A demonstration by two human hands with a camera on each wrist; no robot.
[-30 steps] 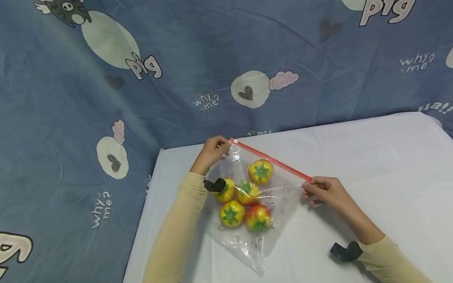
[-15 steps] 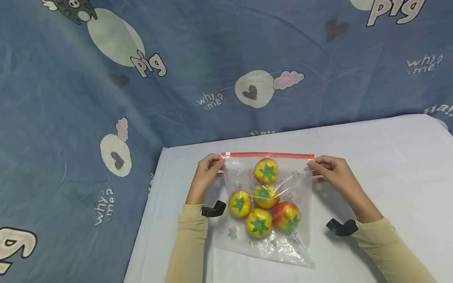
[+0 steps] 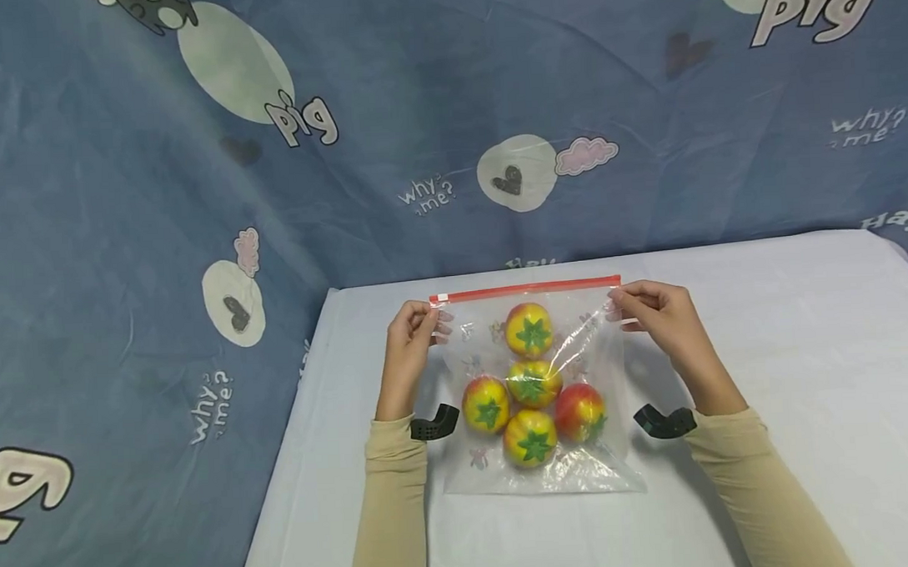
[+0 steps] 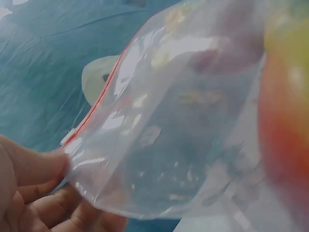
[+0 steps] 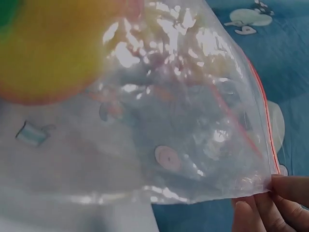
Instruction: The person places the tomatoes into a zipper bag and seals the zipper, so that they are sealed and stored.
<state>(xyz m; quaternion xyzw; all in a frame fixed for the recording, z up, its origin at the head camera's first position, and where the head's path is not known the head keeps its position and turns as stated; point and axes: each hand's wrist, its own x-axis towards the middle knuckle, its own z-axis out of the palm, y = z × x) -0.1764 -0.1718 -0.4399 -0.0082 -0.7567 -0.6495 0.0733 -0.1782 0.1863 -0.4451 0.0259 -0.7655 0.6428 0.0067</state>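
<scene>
A clear zip bag (image 3: pixel 468 475) with a red zip strip (image 3: pixel 529 287) spreads flat between both hands. Its white slider (image 3: pixel 443 298) sits at the strip's left end. My left hand (image 3: pixel 407 343) pinches the upper left corner, just below the slider; in the left wrist view its thumb presses on the plastic. On the opposite side, my right hand (image 3: pixel 661 318) pinches the upper right corner between thumb and fingers. Inside are several yellow-red round fruits (image 3: pixel 531 449) with green star-shaped tops, perhaps persimmons or tomatoes. Whether the bag rests on the table I cannot tell.
A white cloth covers the table (image 3: pixel 802 363), whose far edge meets a blue printed curtain (image 3: pixel 388 111). The curtain also runs along the left side. Black wrist mounts (image 3: pixel 435 423) jut inward from both sleeves.
The bag has turned from a slant to nearly level and is pulled flat. My left hand came down and my right hand rose. The fruits have spread apart inside.
</scene>
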